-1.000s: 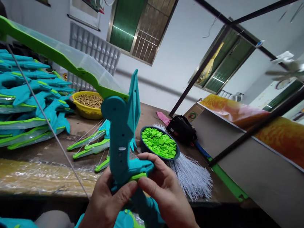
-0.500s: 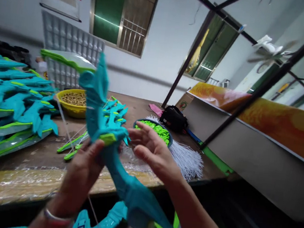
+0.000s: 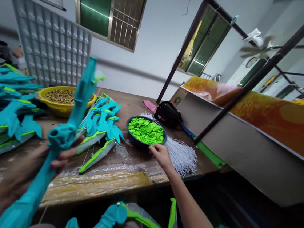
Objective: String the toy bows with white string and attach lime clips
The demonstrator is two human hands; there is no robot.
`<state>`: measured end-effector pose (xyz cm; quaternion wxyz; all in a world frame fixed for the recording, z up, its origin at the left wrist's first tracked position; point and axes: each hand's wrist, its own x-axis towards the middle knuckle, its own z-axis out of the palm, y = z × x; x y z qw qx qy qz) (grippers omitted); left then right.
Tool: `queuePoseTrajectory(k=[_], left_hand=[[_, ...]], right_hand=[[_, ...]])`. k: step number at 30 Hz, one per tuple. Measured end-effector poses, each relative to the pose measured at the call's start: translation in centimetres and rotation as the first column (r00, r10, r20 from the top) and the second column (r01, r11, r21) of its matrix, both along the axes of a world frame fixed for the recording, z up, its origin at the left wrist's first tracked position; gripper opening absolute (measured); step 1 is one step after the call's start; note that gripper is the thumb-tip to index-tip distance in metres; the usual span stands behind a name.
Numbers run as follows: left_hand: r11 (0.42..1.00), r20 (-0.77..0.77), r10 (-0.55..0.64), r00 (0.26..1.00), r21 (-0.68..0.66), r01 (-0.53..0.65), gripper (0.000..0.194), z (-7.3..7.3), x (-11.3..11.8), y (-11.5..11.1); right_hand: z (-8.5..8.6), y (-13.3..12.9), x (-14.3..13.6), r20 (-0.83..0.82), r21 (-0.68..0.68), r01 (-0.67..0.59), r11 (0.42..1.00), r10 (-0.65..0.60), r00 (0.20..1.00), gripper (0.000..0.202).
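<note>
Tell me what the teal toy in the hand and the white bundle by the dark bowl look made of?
The teal toy bow looks like moulded plastic: uniform colour, smooth semi-matte sheen. The white bundle seems to be thin plastic or nylon strands, fine and fanned out; which one is unclear.

You face a white wall [image 3: 160, 38] with a barred green window [image 3: 110, 8]. Right of the window a second window [image 3: 208, 43] stands behind black poles [image 3: 183, 48]. Below the window runs a brown table [image 3: 139, 107]; far right, an orange-topped board [image 3: 264, 115].
</note>
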<state>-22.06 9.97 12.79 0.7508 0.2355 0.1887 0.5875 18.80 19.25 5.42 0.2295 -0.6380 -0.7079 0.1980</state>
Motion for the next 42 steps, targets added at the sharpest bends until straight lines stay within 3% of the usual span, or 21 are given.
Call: queuePoseTrajectory(k=[1,4,9,15,20,24,27,30,31,33,35,37,39,42], left_hand=[[0.998,-0.019,-0.06,0.998,-0.011,0.06,0.025,-0.4,0.7,-0.6],[0.984,0.019,-0.153,0.988,-0.086,0.154,0.046,-1.5,2.6,-2.2],[0.982,0.016,-0.121,0.992,-0.142,0.122,0.05,-2.5,3.9,-3.8],[0.991,0.042,-0.099,0.994,-0.086,0.102,0.054,-2.9,2.9,-4.1],[0.953,0.04,-0.29,0.956,-0.083,0.292,0.061,-3.8,2.6,-2.9],[0.895,0.025,-0.444,0.896,-0.041,0.444,0.07,-4.8,3.0,-1.8],[0.883,-0.009,-0.47,0.883,-0.03,0.469,0.076,-4.8,3.4,-1.4],[0.901,-0.037,-0.432,0.901,-0.065,0.429,0.072,-4.4,4.0,-1.3],[0.905,-0.043,-0.422,0.906,-0.078,0.418,0.07,-4.4,4.4,-1.3],[0.914,-0.05,-0.399,0.916,-0.102,0.393,0.065,-4.5,5.1,-1.3],[0.913,-0.057,-0.399,0.915,-0.112,0.391,0.064,-5.0,5.6,-1.5],[0.909,-0.082,-0.409,0.909,-0.124,0.398,0.061,-5.6,5.9,-1.6],[0.905,-0.113,-0.419,0.901,-0.133,0.404,0.056,-6.0,6.0,-1.9],[0.921,-0.152,-0.389,0.909,-0.092,0.378,0.049,-5.7,6.0,-2.4]], right_hand=[[0.1,1.5,-0.1,0.053,0.042,0.05,0.998,-0.053,0.997,0.026],[1.0,6.2,-0.6,0.208,0.083,0.099,0.992,-0.114,0.971,0.023],[1.3,11.3,-1.7,0.395,-0.056,-0.011,0.998,0.032,0.918,0.024],[0.7,11.6,-1.9,0.405,-0.044,-0.027,0.999,0.043,0.913,0.023],[1.6,10.7,-1.4,0.178,0.169,0.109,0.98,-0.139,0.974,0.021],[3.8,8.9,-2.5,-0.154,0.313,0.221,0.924,-0.181,0.971,0.029],[6.0,4.9,-5.0,-0.36,0.369,0.162,0.915,-0.02,0.933,0.035],[8.2,-1.1,-8.5,-0.462,0.443,0.046,0.895,0.183,0.868,0.029],[8.9,-3.1,-9.8,-0.478,0.478,-0.01,0.878,0.269,0.836,0.023],[9.9,-6.3,-12.2,-0.427,0.575,-0.213,0.79,0.511,0.746,0.005],[10.4,-8.1,-14.0,-0.305,0.617,-0.412,0.67,0.687,0.659,0.012],[10.3,-8.7,-15.1,-0.207,0.58,-0.556,0.596,0.767,0.607,0.017],[9.8,-8.8,-15.5,-0.192,0.504,-0.628,0.593,0.786,0.588,0.019],[9.0,-8.8,-15.5,-0.303,0.452,-0.593,0.666,0.74,0.601,0.012]])
